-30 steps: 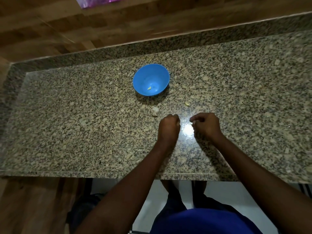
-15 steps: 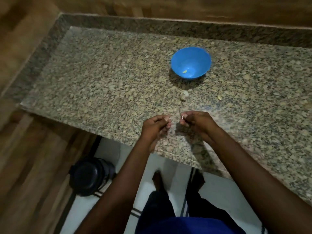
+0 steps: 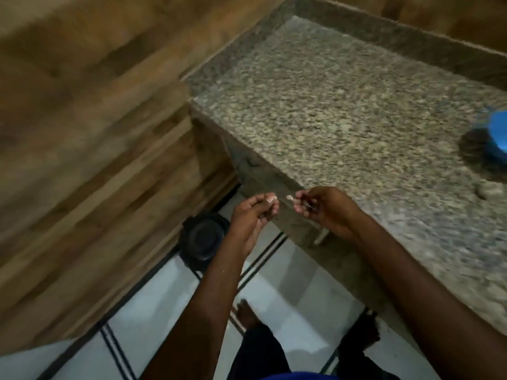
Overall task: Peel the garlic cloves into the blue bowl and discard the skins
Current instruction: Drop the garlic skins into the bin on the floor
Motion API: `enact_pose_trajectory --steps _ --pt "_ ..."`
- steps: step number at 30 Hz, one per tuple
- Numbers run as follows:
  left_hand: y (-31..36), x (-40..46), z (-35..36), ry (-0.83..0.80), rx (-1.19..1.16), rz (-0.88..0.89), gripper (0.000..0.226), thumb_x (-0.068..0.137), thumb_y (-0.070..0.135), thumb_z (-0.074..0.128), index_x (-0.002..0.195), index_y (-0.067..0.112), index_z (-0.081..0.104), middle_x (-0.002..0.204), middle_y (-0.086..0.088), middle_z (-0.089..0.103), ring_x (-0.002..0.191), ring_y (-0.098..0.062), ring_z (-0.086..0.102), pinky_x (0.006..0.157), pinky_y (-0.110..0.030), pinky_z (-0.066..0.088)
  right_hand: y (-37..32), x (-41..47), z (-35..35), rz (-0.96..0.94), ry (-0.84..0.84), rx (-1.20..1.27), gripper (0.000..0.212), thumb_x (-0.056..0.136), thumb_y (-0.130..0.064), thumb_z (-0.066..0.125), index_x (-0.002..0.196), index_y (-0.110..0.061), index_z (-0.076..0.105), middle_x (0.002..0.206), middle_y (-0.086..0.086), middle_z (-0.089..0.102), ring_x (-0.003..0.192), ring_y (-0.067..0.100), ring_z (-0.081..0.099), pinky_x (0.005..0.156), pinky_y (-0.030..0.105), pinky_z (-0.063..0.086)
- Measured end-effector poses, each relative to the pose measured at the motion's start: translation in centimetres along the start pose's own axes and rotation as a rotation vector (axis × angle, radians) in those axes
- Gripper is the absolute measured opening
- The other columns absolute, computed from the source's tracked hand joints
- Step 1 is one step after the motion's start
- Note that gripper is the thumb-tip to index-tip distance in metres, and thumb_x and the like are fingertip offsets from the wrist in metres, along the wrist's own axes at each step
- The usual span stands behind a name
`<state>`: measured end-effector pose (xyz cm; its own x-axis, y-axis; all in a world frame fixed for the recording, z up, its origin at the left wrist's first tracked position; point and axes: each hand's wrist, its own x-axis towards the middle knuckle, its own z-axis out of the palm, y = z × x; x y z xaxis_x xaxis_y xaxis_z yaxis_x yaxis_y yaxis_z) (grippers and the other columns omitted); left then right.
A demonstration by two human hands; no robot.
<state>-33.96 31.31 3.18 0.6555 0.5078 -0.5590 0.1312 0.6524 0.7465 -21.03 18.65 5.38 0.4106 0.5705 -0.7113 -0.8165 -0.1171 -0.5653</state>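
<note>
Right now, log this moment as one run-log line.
left hand: pinching pale scrap | right hand: pinching pale scrap | hands: off counter edge, above black bin | blue bowl: far right

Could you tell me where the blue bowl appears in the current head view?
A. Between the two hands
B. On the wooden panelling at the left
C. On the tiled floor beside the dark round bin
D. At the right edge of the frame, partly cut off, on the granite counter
D: the blue bowl sits on the granite counter at the frame's right edge, only partly in view, far from the left hand and right hand.
</note>
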Motion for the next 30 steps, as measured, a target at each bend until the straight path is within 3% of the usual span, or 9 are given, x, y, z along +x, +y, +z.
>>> enact_pose_trajectory --steps 5,11,17,23,27,29,30 --pt "3.4 1.8 -12.9 0.117 -0.062 0.006 0.013 0.097 -0.005 0.055 0.095 0.002 0.066 0.078 -0.006 0.071 0.071 -0.011 0.067 0.068 -0.018 0.056 6.0 6.4 11.0 0.068 -0.08 -0.071 0.011 0.097 -0.002 0.054 0.096 0.0 0.065 0.086 0.011 0.07 0.075 0.017 0.071 0.061 0.023 0.058" --pt "4.0 4.8 -24.8 0.287 -0.223 -0.061 0.015 0.098 -0.006 0.053 0.094 0.002 0.065 0.08 -0.007 0.071 0.068 -0.008 0.07 0.064 -0.017 0.056 13.4 14.5 19.9 0.178 -0.192 -0.118 0.016 0.099 0.0 0.05 0.089 -0.001 0.063 0.079 0.008 0.067 0.066 0.012 0.071 0.063 0.022 0.059" --pt "2.5 5.9 -33.9 0.404 -0.289 -0.086 0.013 0.097 -0.004 0.056 0.097 0.003 0.067 0.076 -0.003 0.075 0.072 -0.009 0.071 0.066 -0.018 0.057 18.7 20.7 23.1 0.306 -0.151 -0.223 0.015 0.099 0.0 0.049 0.095 0.005 0.063 0.072 0.011 0.072 0.063 0.016 0.072 0.058 0.025 0.06" --pt "-1.4 8.5 -39.6 0.494 -0.31 -0.147 0.01 0.093 -0.004 0.063 0.096 0.002 0.07 0.09 -0.011 0.074 0.081 -0.017 0.07 0.071 -0.02 0.058 24.0 27.5 24.2 0.419 -0.01 -0.363 0.015 0.095 -0.001 0.06 0.105 0.009 0.064 0.076 0.016 0.071 0.066 0.021 0.072 0.056 0.028 0.06" --pt "-4.4 12.4 -41.6 0.517 -0.287 -0.201 0.012 0.094 -0.005 0.061 0.103 -0.004 0.069 0.092 -0.013 0.071 0.087 -0.02 0.069 0.075 -0.022 0.06 26.8 32.6 23.9 0.44 0.031 -0.487 0.021 0.097 -0.001 0.056 0.114 0.01 0.061 0.094 0.017 0.069 0.083 0.025 0.069 0.076 0.031 0.061" --pt "-6.2 14.7 -42.5 0.508 -0.267 -0.232 0.02 0.095 -0.006 0.059 0.113 -0.012 0.064 0.092 -0.014 0.069 0.087 -0.021 0.066 0.074 -0.021 0.06 28.3 35.4 23.4 0.437 0.054 -0.514 0.019 0.1 0.001 0.048 0.111 0.012 0.06 0.09 0.018 0.066 0.08 0.026 0.066 0.095 0.039 0.056" --pt "-7.1 15.9 -42.8 0.494 -0.252 -0.247 0.023 0.096 -0.006 0.057 0.118 -0.014 0.061 0.093 -0.014 0.067 0.087 -0.021 0.065 0.073 -0.019 0.059 28.9 36.6 23.1 0.449 0.063 -0.524 0.022 0.102 0.001 0.041 0.109 0.013 0.059 0.083 0.017 0.064 0.073 0.025 0.063 0.097 0.038 0.054"
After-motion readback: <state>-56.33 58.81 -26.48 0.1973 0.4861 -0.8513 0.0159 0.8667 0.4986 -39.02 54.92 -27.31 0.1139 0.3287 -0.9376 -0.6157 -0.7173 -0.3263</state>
